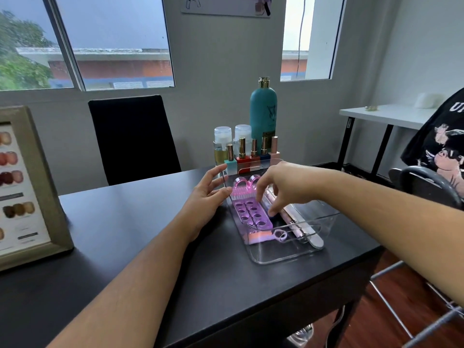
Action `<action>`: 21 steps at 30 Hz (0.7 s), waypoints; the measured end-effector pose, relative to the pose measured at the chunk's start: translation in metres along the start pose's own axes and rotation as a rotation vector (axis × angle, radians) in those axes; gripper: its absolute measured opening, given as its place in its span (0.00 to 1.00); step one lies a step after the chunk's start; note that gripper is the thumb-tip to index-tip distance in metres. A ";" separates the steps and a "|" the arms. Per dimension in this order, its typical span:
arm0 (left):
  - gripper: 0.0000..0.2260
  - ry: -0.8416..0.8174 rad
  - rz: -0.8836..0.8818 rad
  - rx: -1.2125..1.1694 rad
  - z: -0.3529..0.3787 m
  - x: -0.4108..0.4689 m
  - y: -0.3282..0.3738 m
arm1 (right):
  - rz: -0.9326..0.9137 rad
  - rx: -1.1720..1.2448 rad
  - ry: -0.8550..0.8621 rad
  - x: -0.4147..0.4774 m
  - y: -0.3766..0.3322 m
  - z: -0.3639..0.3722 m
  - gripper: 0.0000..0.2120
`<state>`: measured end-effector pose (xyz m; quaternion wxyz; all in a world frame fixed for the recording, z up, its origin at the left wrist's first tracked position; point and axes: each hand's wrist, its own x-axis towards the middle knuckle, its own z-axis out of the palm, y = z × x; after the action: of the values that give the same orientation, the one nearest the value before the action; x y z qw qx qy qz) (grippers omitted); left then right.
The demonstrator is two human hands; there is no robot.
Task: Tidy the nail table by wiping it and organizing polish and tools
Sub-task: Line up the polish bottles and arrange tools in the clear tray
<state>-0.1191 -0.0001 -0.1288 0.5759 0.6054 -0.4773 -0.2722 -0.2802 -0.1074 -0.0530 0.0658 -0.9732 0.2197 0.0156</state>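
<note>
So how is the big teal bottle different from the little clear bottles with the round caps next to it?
The tall teal bottle with a gold cap is solid coloured, so you cannot see inside; the two small clear bottles with rounded clear caps are see-through. The teal one stands much taller and is wider than each. Its cap is shiny gold, theirs are clear. All three stand upright at the back of the black table, behind the row of nail polish bottles.

Right hand (281, 187) reaches into clear tray (288, 257).
</note>
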 end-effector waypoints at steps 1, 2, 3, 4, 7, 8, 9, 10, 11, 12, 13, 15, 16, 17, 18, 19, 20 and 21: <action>0.21 0.001 0.000 -0.002 0.000 0.000 -0.001 | 0.006 0.031 0.011 -0.004 0.003 -0.005 0.15; 0.21 0.001 -0.001 -0.002 0.000 0.001 -0.001 | 0.017 0.042 0.014 -0.008 0.005 -0.010 0.14; 0.21 0.000 -0.004 0.000 -0.001 0.001 -0.001 | 0.037 0.027 0.005 -0.013 0.008 -0.014 0.14; 0.21 -0.002 -0.005 0.002 -0.001 0.002 -0.001 | 0.068 -0.007 -0.021 -0.017 0.009 -0.016 0.14; 0.21 -0.003 0.000 0.004 0.000 0.002 -0.001 | 0.169 -0.090 -0.163 -0.022 0.005 -0.010 0.15; 0.21 -0.002 0.005 0.005 -0.001 0.002 -0.001 | 0.172 -0.097 -0.183 -0.020 0.002 -0.006 0.15; 0.21 0.000 0.007 0.005 -0.001 0.002 -0.001 | 0.165 -0.096 -0.180 -0.019 0.000 -0.002 0.15; 0.21 0.000 0.005 0.007 -0.001 0.002 -0.002 | 0.160 -0.087 -0.162 -0.017 -0.002 0.001 0.14; 0.21 0.000 0.001 0.011 -0.001 0.002 -0.002 | 0.165 -0.068 -0.141 -0.015 -0.003 0.001 0.14; 0.21 0.001 -0.004 0.016 -0.001 0.002 -0.001 | 0.179 -0.044 -0.123 -0.015 -0.005 0.002 0.14; 0.21 0.001 -0.006 0.018 0.000 0.002 -0.001 | 0.193 -0.026 -0.113 -0.014 -0.005 0.001 0.15; 0.21 -0.002 -0.005 0.011 0.000 0.002 -0.001 | 0.205 -0.016 -0.109 -0.013 -0.005 0.002 0.14; 0.21 -0.003 -0.004 0.010 0.000 0.003 -0.001 | 0.202 -0.018 -0.111 -0.013 -0.005 0.002 0.14; 0.21 -0.003 -0.003 0.011 0.000 0.003 -0.001 | 0.199 -0.018 -0.114 -0.013 -0.004 0.002 0.14; 0.21 -0.003 -0.002 0.010 0.000 0.003 -0.002 | 0.199 -0.013 -0.115 -0.014 -0.003 0.001 0.13; 0.21 -0.002 -0.002 0.008 -0.001 0.003 -0.002 | 0.200 -0.011 -0.108 -0.015 -0.002 0.000 0.13; 0.21 -0.002 -0.002 0.007 -0.001 0.003 -0.003 | 0.198 -0.031 -0.084 -0.016 -0.001 -0.002 0.13; 0.21 -0.003 -0.003 0.007 -0.001 0.003 -0.003 | 0.192 -0.096 -0.036 -0.018 0.001 -0.004 0.12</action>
<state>-0.1160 -0.0024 -0.1308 0.5726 0.6079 -0.4780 -0.2724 -0.2969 -0.1009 -0.0476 0.0211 -0.9493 0.3097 0.0496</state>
